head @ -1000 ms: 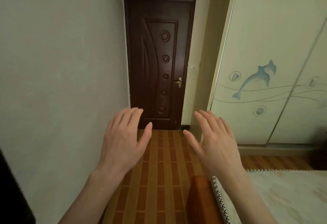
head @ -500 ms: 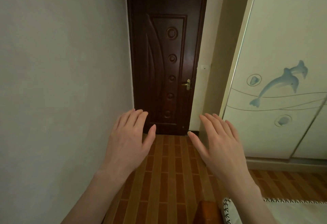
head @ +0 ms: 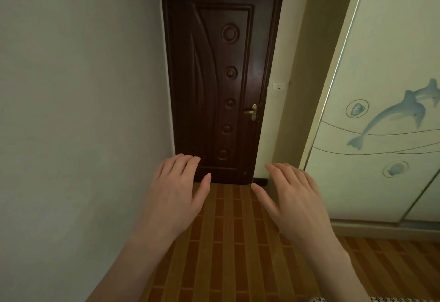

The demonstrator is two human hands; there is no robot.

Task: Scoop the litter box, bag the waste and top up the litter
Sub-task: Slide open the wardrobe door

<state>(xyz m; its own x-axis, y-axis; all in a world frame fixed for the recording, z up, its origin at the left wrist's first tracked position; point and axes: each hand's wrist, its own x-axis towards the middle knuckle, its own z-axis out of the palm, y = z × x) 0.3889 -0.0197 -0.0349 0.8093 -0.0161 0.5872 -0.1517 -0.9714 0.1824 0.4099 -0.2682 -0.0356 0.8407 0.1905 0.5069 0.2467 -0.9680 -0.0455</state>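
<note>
Hands are all that is seen of the task in this view: no litter box, scoop, bag or litter falls within the frame, so their whereabouts cannot be told. The left hand (head: pixel 175 192) is held out in the lower centre, back upward, fingers straight and close together, thumb spread toward the right, nothing grasped. The right hand (head: pixel 294 200) is held level with it, just right of centre, fingers likewise extended and slightly fanned, thumb pointed toward the left, nothing grasped; a gap is left between the two thumbs. Both bare forearms run down to the bottom edge. Under them a floor (head: pixel 228 254) of reddish-brown and tan strips is laid. Behind the fingertips, in the upper centre, a dark brown door (head: pixel 219 75) is seen shut, carved with a curved panel and a column of round bosses, with a brass handle (head: pixel 252 111) on its right side. A small white switch (head: pixel 279 86) is fixed on the pale jamb beside it. A plain grey wall (head: pixel 78 111) fills the left. At right, a cream wardrobe (head: pixel 381 51) is decorated with blue dolphins (head: pixel 395 118) and shells.
</note>
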